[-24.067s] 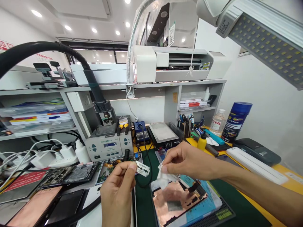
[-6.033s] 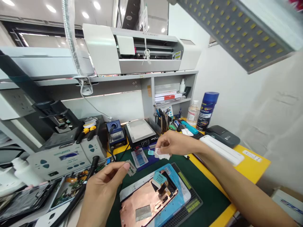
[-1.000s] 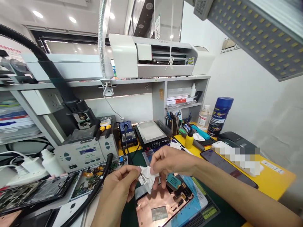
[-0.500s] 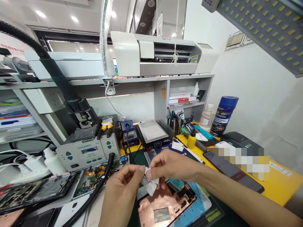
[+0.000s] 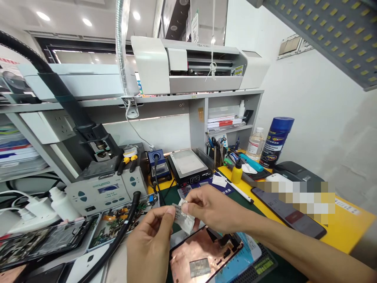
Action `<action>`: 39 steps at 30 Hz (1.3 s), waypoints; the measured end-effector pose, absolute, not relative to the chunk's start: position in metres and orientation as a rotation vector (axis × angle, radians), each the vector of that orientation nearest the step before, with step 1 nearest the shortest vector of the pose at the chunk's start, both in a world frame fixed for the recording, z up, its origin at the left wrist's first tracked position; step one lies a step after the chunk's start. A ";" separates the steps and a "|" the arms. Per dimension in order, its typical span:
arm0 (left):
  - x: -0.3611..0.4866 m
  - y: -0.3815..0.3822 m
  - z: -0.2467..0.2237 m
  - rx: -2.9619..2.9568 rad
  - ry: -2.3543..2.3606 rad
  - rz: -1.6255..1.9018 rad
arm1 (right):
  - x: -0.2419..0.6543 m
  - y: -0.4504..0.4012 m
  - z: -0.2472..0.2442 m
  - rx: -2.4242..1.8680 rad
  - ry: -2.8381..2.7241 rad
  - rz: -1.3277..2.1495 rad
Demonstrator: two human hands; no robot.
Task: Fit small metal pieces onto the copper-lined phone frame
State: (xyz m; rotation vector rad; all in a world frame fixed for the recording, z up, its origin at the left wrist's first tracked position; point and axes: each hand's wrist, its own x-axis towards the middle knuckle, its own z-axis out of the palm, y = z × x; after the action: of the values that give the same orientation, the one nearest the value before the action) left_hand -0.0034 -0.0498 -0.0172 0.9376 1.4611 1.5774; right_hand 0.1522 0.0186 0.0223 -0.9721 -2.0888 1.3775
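1. Between the left grip (image 5: pixel 153 236) and the right grip (image 5: pixel 210 209): blade (image 5: pixel 177 212) and white tissue (image 5: pixel 187 223), meeting at the fingertips.
2. Left grip: narrow, thumb and fingers pinching the thin metal blade.
3. Right grip: narrow, closed on the crumpled tissue; tissue partly covers the blade, loose end hangs down.
4. Below both grips: copper-coloured panel (image 5: pixel 187 251), grey patch (image 5: pixel 200 268) on its face, dark parts along its far right side. Panel lies on a blue-and-white slab (image 5: pixel 235 262); textured black mat (image 5: pixel 266 265) under that.
5. Beyond the right grip: flat heating plate (image 5: pixel 188 163); yellow bottle (image 5: pixel 236 174), upright on the desk (image 5: pixel 357 228).
6. Right of the right grip: phone (image 5: pixel 291 214), lying flat, partly blurred out nearby.
7. Left of the left grip: tray (image 5: pixel 94 232) of small circuit parts, black hose (image 5: pixel 118 239) crossing it.
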 end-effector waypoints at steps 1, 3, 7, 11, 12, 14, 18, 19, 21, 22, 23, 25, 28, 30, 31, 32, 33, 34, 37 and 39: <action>-0.003 -0.050 -0.018 0.934 1.459 1.592 | 0.152 0.018 0.023 -0.968 -2.113 1.294; -0.003 -0.051 -0.019 0.942 1.456 1.601 | 0.153 0.017 0.024 -0.958 -2.148 1.149; -0.005 -0.051 -0.018 0.958 1.445 1.557 | 0.153 0.017 0.024 -0.979 -2.132 1.047; -0.007 -0.050 -0.016 0.959 1.445 1.556 | 0.153 0.024 0.023 -0.958 -2.030 1.179; -0.009 -0.050 -0.016 0.934 1.441 1.565 | 0.154 0.027 0.023 -0.935 -1.973 1.264; -0.011 -0.049 -0.015 0.871 1.426 1.584 | 0.157 0.034 0.022 -0.869 -1.836 1.477; -0.013 -0.048 -0.014 0.812 1.397 1.592 | 0.164 0.043 0.019 -0.796 -1.696 1.778; -0.013 -0.048 -0.014 0.803 1.395 1.593 | 0.165 0.043 0.018 -0.791 -1.688 1.819; -0.012 -0.048 -0.014 0.771 1.403 1.609 | 0.166 0.043 0.016 -0.770 -1.657 1.910; -0.012 -0.048 -0.013 0.754 1.407 1.617 | 0.166 0.043 0.015 -0.757 -1.632 1.953; -0.012 -0.048 -0.013 0.742 1.408 1.625 | 0.165 0.042 0.014 -0.745 -1.602 1.996; -0.012 -0.048 -0.013 0.730 1.407 1.639 | 0.164 0.041 0.012 -0.729 -1.540 2.083; -0.010 -0.049 -0.014 0.723 1.410 1.660 | 0.161 0.039 0.012 -0.708 -1.478 2.181; -0.008 -0.049 -0.016 0.736 1.420 1.660 | 0.158 0.038 0.013 -0.703 -1.469 2.213; -0.006 -0.050 -0.017 0.757 1.430 1.656 | 0.157 0.036 0.013 -0.709 -1.474 2.214; -0.005 -0.051 -0.017 0.788 1.440 1.648 | 0.156 0.035 0.014 -0.718 -1.489 2.206; -0.003 -0.051 -0.018 0.829 1.452 1.641 | 0.155 0.033 0.015 -0.733 -1.516 2.184; -0.002 -0.052 -0.019 0.874 1.464 1.637 | 0.154 0.030 0.016 -0.754 -1.567 2.135; -0.002 -0.053 -0.019 0.975 1.480 1.625 | 0.153 0.022 0.019 -0.830 -1.801 1.851; -0.007 -0.052 -0.018 0.992 1.469 1.624 | 0.155 0.020 0.020 -0.864 -1.928 1.685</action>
State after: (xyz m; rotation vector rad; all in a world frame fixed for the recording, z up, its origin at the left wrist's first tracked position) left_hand -0.0070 -0.0518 -0.0179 0.9919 1.4689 1.6235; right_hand 0.1554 0.0196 0.0203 -0.8641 -1.9283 1.6853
